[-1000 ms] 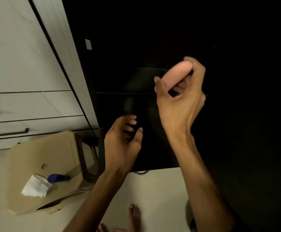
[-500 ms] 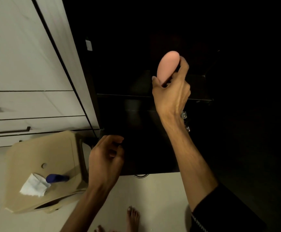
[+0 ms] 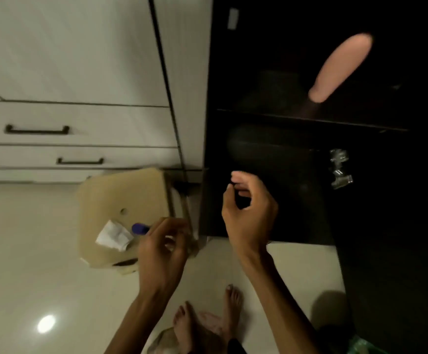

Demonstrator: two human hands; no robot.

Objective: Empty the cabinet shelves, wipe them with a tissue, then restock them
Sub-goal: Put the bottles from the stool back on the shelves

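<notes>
A pink elongated object (image 3: 340, 67) lies on the upper shelf (image 3: 271, 116) of the dark open cabinet, with no hand on it. My right hand (image 3: 248, 213) hangs in front of the lower shelf, fingers loosely curled, holding nothing. My left hand (image 3: 162, 249) is low over the beige stool (image 3: 121, 195), fingers loosely curled beside a small blue item (image 3: 139, 228). A crumpled white tissue (image 3: 113, 236) lies on the stool next to the blue item. The frame is too blurred to tell whether my left fingers touch the blue item.
White drawers with dark handles (image 3: 36, 129) stand left of the cabinet. A metal hinge (image 3: 339, 169) shines at the cabinet's right side. My bare feet (image 3: 230, 302) are on the pale glossy floor below. Something green (image 3: 361, 346) peeks in at the bottom right.
My right hand let go of the pink object on the upper shelf and drew back down. My left hand moved left and down to the stool, beside the blue item.
</notes>
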